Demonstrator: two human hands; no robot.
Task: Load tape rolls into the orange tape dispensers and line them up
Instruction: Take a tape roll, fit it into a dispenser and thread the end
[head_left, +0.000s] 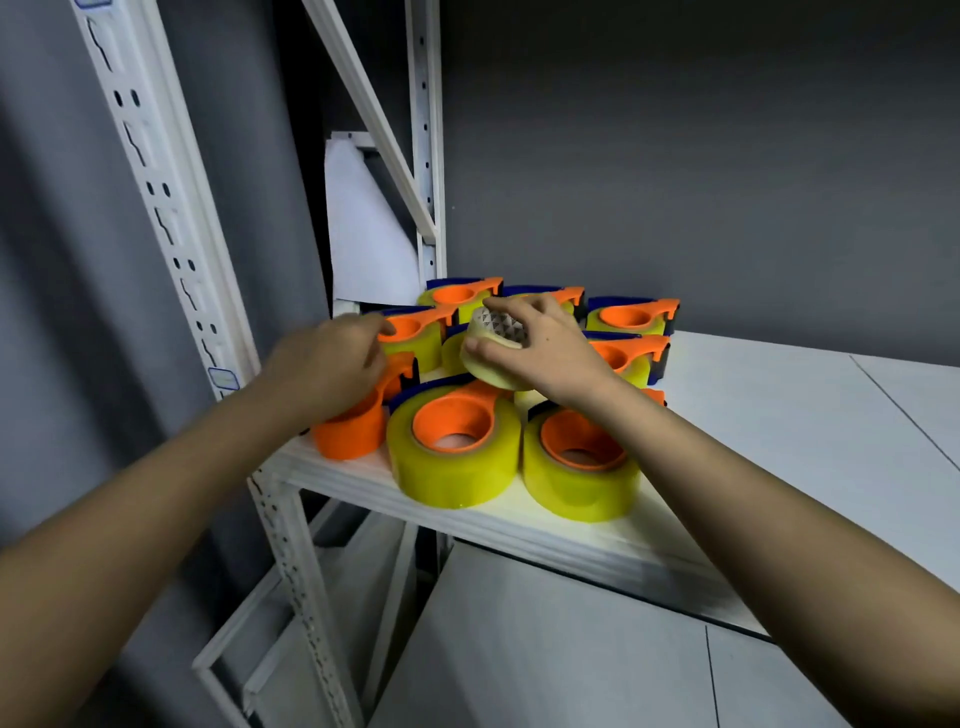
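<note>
Two loaded dispensers (456, 447) are sitting nearest, at the shelf (519, 525) front edge, each carrying a yellow roll; beside them, the empty orange dispenser (349, 427) is lying under the left hand (327, 364), whose grip cannot be told; the right hand (540, 348) is pinching a loose tape roll (493, 358) above the cluster; further loaded dispensers are standing behind. Risk, as judged: crowding is leaving little room, so seating the roll may knock neighbours off the edge.

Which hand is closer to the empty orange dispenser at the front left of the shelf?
Left. The left hand rests on top of the empty orange dispenser; the right hand is off to its right, gripping a loose tape roll.
</note>
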